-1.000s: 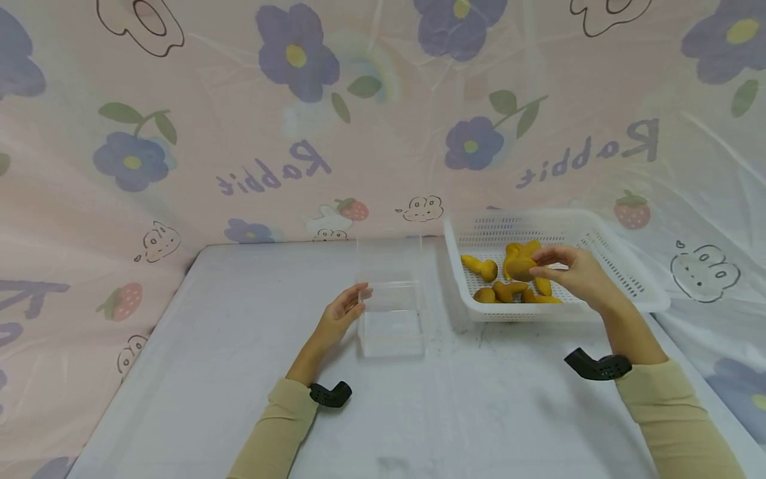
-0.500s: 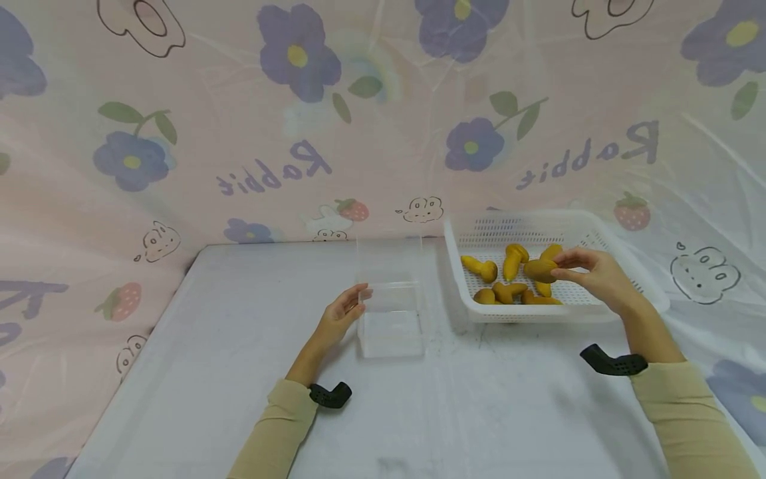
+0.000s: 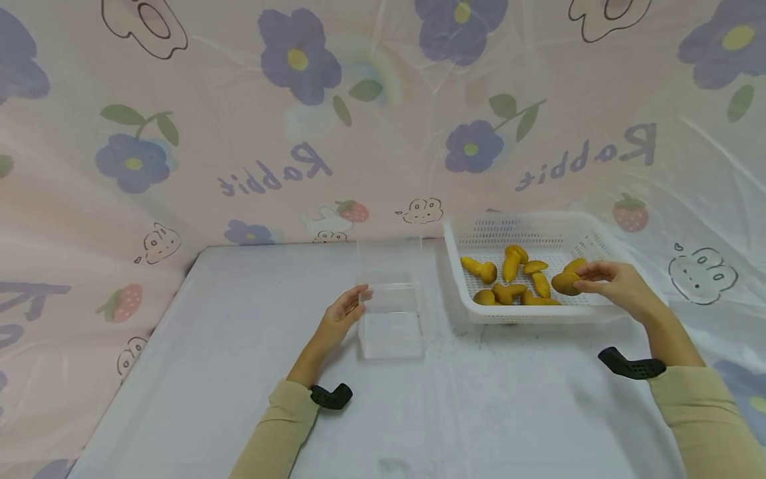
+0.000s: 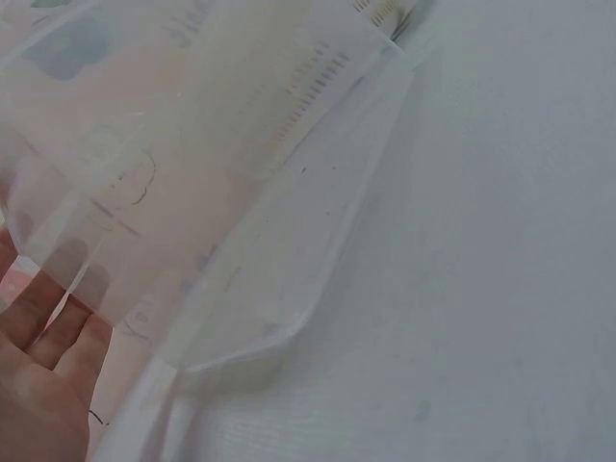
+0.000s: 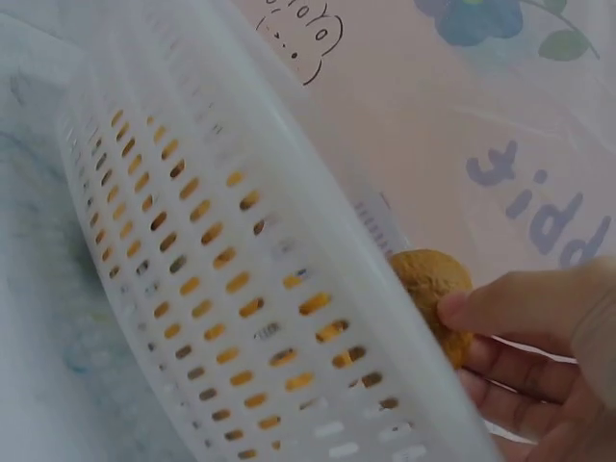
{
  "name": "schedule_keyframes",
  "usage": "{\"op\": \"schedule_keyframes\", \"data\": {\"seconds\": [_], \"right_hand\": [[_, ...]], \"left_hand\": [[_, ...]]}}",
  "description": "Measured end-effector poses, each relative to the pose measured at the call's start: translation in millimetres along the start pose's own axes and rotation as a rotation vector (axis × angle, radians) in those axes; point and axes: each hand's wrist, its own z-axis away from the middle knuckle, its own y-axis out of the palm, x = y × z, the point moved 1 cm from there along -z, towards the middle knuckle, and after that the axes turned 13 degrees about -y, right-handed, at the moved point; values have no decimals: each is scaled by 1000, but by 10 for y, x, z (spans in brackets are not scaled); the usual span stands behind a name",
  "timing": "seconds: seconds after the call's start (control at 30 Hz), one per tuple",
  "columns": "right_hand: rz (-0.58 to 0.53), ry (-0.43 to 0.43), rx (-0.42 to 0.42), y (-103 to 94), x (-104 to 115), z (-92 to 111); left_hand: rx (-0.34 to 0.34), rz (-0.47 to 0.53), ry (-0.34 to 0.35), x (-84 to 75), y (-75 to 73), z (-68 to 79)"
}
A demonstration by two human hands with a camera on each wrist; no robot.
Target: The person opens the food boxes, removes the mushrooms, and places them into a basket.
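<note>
My right hand (image 3: 622, 286) pinches a yellow mushroom with a brown cap (image 3: 564, 284) between thumb and fingers, low at the right side of a white perforated basket (image 3: 538, 314). In the right wrist view the thumb presses on its cap (image 5: 433, 279), partly hidden by the basket wall. Several similar mushrooms lie in the basket, among them one with its cap up (image 3: 540, 279). My left hand (image 3: 340, 318) rests its fairly straight fingers against the left side of a clear plastic box (image 3: 391, 329). In the left wrist view the fingertips show through the box's wall.
A white-covered table (image 3: 251, 372) carries both containers, the clear box to the left of the basket. The clear box's transparent lid (image 3: 389, 256) stands up at its back. A printed curtain (image 3: 383, 133) hangs behind the table and along its sides.
My right hand has moved rightward within the basket with the pinched mushroom, away from the others, so the capped mushroom behind it now shows fully. My left hand and the clear box have stayed put.
</note>
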Motion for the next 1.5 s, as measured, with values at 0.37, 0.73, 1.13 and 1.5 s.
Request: {"op": "schedule_keyframes", "data": {"seconds": [0.37, 0.73, 1.13, 1.5], "right_hand": [[-11, 78, 19, -2, -163, 23], [-48, 156, 12, 45, -170, 21], [16, 99, -78, 104, -19, -50], [12, -93, -177, 350, 571, -236]], "left_hand": [[11, 9, 10, -14, -5, 12], [9, 25, 6, -3, -17, 23], [-18, -15, -41, -68, 26, -13], [-112, -105, -12, -104, -105, -52]]}}
